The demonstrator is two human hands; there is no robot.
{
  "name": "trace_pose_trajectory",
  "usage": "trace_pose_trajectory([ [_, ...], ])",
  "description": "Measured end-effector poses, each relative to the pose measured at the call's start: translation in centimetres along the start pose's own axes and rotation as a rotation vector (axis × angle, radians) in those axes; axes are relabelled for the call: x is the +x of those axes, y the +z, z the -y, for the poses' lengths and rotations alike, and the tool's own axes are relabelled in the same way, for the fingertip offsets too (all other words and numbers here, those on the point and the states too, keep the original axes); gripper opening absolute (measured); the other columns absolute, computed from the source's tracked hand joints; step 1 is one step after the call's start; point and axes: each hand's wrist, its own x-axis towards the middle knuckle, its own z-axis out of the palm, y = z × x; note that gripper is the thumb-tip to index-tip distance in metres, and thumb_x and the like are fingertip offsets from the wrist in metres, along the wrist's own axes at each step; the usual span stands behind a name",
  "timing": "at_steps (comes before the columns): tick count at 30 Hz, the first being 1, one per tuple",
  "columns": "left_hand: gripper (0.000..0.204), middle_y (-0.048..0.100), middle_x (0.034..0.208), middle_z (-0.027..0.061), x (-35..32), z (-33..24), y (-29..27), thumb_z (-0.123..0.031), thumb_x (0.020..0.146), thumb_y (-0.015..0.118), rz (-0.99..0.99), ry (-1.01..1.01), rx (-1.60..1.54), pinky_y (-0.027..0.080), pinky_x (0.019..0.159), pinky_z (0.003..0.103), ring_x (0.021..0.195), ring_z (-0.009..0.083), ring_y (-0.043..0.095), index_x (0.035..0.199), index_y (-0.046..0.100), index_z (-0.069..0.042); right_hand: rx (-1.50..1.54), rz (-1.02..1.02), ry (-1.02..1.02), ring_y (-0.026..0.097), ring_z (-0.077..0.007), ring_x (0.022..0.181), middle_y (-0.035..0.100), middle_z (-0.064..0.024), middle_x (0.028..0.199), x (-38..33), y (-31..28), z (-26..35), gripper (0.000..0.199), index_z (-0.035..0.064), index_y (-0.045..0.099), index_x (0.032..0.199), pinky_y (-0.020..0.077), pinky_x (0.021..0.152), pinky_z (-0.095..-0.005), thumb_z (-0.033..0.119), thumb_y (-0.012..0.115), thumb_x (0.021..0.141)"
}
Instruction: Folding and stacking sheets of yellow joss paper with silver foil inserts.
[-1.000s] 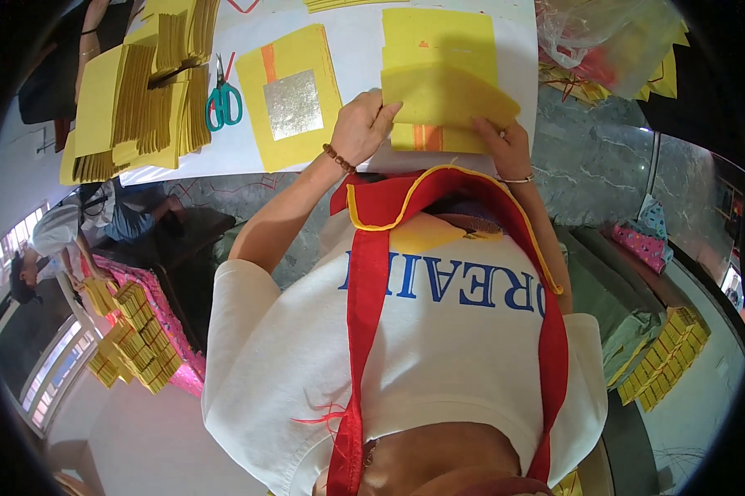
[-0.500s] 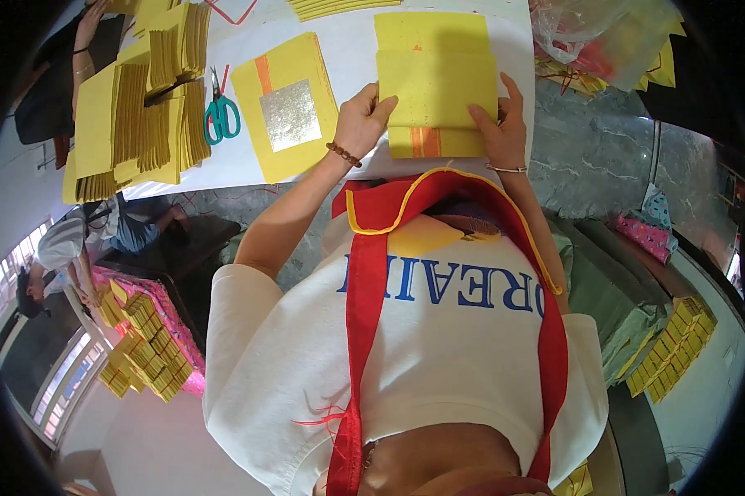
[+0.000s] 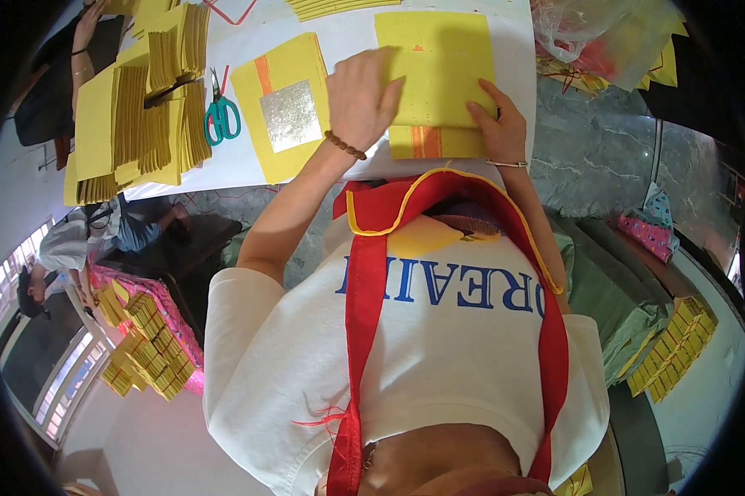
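Note:
A folded yellow paper sheet (image 3: 439, 66) lies on the white table (image 3: 348, 37), over another yellow sheet with an orange stripe (image 3: 426, 142). My left hand (image 3: 360, 99) presses flat on the sheet's left edge, fingers together. My right hand (image 3: 496, 124) rests on its lower right corner, fingers spread on the paper. Left of my hands lies a yellow sheet with an orange stripe and a gold foil square (image 3: 288, 112).
Green-handled scissors (image 3: 219, 116) lie on the table next to stacks of folded yellow paper (image 3: 141, 116). A plastic bag with yellow sheets (image 3: 604, 41) sits at the right. Bundles of yellow paper (image 3: 145, 339) and a seated person (image 3: 66, 248) are on the floor at left.
My left hand has slid from the sheet's lower left corner up onto its left edge. The loose upper flap now lies flat and square. My right hand stays at the lower right.

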Motion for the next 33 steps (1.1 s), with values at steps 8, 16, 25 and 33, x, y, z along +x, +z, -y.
trace_pose_trajectory([
  [8,0.038,0.051,0.114,0.0101,-0.5,-3.2,4.3,-0.024,0.077,0.063,0.213,0.352,0.138,0.036,0.087,0.04,0.108,0.028,0.045,0.111,0.056,-0.009,-0.031,-0.057,-0.074,0.061,-0.027,0.087,0.061,-0.0153,0.096,-0.4,0.5,0.5,0.04,0.0066,0.058,0.114,0.0465,0.075,-0.0334,0.018,0.066,0.076],
  [16,0.05,0.045,0.122,0.0085,-0.9,-2.7,5.5,-0.03,0.075,0.065,0.298,0.35,0.169,0.033,0.09,0.043,0.113,0.0277,0.041,0.119,0.049,-0.011,-0.014,-0.041,-0.011,0.06,-0.0244,0.088,0.06,-0.0125,0.098,-0.5,-0.6,0.0,0.037,0.0074,0.059,0.112,0.0457,0.072,-0.0309,0.018,0.066,0.077],
  [25,0.053,0.044,0.125,0.0094,-1.3,-2.6,5.4,-0.027,0.074,0.065,0.343,0.347,0.22,0.031,0.092,0.044,0.114,0.0286,0.04,0.121,0.047,-0.011,-0.632,0.027,-0.508,0.044,-0.0172,0.118,0.047,-0.0029,0.128,-3.4,-0.4,1.7,0.047,0.0167,0.051,0.123,0.0271,0.094,-0.0507,0.04,0.056,0.082],
  [33,0.041,0.046,0.122,0.0097,-1.2,-2.3,5.7,-0.021,0.076,0.061,0.261,0.354,0.106,0.032,0.09,0.044,0.113,0.0282,0.04,0.115,0.053,-0.011,-0.769,0.123,-0.444,0.033,-0.0179,0.129,0.035,-0.0034,0.141,-3.9,0.5,-0.5,0.062,0.0114,0.039,0.133,0.0187,0.101,-0.0573,0.047,0.05,0.083],
])
